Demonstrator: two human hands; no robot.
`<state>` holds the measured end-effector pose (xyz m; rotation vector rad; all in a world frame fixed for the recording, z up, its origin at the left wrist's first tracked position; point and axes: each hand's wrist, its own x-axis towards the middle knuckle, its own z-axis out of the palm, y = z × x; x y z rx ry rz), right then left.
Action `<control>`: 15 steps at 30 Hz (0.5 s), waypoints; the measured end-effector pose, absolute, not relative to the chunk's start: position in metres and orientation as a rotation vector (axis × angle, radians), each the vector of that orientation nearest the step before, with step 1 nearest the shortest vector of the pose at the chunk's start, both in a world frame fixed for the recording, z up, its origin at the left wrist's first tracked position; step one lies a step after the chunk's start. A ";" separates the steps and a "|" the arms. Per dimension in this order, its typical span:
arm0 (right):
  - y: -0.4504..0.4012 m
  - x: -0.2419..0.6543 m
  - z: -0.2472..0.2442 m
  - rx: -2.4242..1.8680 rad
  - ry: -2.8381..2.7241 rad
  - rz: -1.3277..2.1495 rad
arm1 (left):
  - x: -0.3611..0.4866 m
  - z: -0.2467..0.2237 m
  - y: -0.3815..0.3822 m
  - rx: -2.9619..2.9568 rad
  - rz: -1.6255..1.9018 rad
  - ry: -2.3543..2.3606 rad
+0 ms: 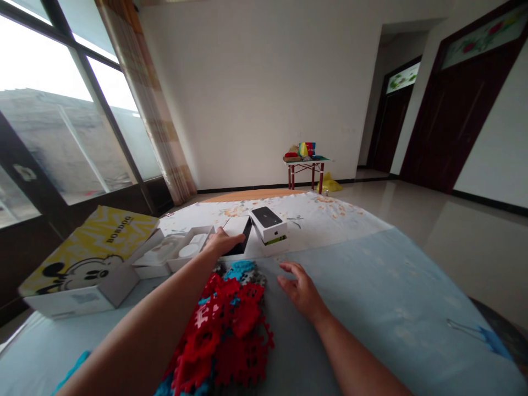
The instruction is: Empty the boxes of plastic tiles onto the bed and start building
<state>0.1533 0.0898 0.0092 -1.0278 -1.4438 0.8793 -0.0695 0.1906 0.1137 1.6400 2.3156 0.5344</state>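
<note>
Left hand [223,242] gripping flat black-and-white box [239,234] on table [371,286], beside open white tray [187,248] holding white accessories. Right hand [299,289] open, fingers spread, flat on cloth. Phone box [269,223] just right. Red foam pieces [231,330] piled near. Yellow cartoon box [88,256] closed, far left.

single head-worn view, looking forward and down over a table [371,286], close above it, room beyond
</note>
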 end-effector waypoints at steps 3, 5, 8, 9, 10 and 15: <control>0.088 0.151 0.012 -1.005 -1.376 0.950 | -0.081 0.137 0.163 1.725 0.642 2.213; 0.087 0.148 0.015 -0.976 -1.314 1.033 | -0.087 0.148 0.135 1.766 0.705 2.137; 0.081 0.141 0.023 -0.893 -1.175 1.263 | -0.088 0.154 0.086 1.797 0.763 1.989; 0.078 0.137 0.026 -0.851 -1.116 1.357 | -0.085 0.154 0.070 1.797 0.791 1.954; 0.074 0.133 0.030 -0.805 -1.061 1.452 | -0.081 0.153 0.054 1.794 0.814 1.921; 0.048 0.116 0.049 -0.488 -1.031 1.785 | -0.053 0.146 -0.005 1.636 0.975 1.638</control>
